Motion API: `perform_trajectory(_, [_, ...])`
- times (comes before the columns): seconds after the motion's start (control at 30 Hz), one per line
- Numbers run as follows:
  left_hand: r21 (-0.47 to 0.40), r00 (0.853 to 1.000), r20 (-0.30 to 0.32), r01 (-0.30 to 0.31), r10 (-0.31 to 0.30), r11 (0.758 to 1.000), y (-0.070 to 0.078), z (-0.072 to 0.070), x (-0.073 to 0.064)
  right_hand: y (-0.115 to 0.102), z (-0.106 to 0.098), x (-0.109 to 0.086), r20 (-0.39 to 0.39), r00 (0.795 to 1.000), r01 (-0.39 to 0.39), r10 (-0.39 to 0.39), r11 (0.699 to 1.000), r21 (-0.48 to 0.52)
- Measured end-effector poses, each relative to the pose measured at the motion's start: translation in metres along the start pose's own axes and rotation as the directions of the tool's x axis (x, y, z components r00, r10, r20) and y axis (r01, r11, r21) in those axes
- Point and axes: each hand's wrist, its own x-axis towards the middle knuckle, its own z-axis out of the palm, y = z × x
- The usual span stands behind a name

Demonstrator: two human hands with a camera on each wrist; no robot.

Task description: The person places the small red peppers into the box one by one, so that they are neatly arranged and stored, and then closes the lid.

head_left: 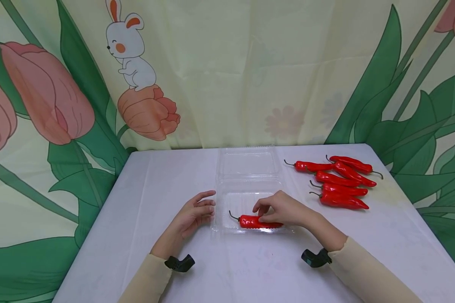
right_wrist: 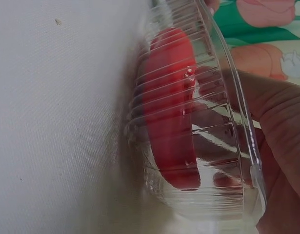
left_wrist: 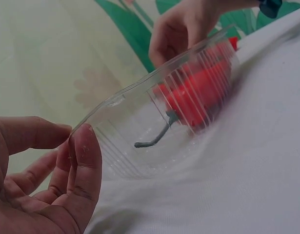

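Note:
A clear plastic clamshell box (head_left: 221, 202) lies unfolded on the table, its lid (head_left: 250, 163) toward the back. One red chili pepper (head_left: 248, 221) with a dark curved stem lies along the near side of the box's base; its stem points left. My right hand (head_left: 284, 208) reaches into the base from the right, with curled fingers and thumb gripping that pepper near its middle. Through the clear wall in the right wrist view, the pepper (right_wrist: 171, 112) shows beside the fingertips. At the box's left side, my left hand (head_left: 195, 214) pinches the rim between thumb and index finger (left_wrist: 86, 151).
Several more red chili peppers (head_left: 343, 189) lie in a loose group at the table's back right. A white cloth covers the table (head_left: 167, 176). Behind the table hangs a curtain (head_left: 220, 84) printed with tulips and a rabbit.

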Motion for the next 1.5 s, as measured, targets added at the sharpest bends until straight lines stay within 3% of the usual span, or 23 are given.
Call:
perform_trajectory(0.4, [0.0,1.0,0.004,0.003,-0.003,1.0,0.0,0.001,0.001,0.002,-0.002,-0.003,-0.005,1.0,0.024,-0.024,1.0,0.005])
perform_trajectory(0.63, [-0.002,1.0,0.011,0.007,-0.007,1.0,0.0,0.003,0.002,0.002,-0.008,-0.008,-0.002,1.0,-0.007,0.007,0.998,0.056])
perform_trajectory(1.03, [0.002,1.0,-0.004,0.016,-0.016,1.0,0.0,0.005,0.003,0.003,-0.025,-0.021,-0.063,0.998,-0.015,0.016,1.0,0.018])
perform_trajectory(1.3, [-0.003,1.0,-0.011,0.019,-0.019,1.0,0.0,0.003,0.002,0.007,-0.035,-0.035,-0.157,0.987,-0.021,0.021,1.0,-0.004])
perform_trajectory(1.5, [0.0,1.0,-0.009,0.023,-0.023,1.0,0.001,0.0,0.004,0.011,-0.042,-0.044,-0.184,0.98,-0.072,0.07,0.997,-0.004])
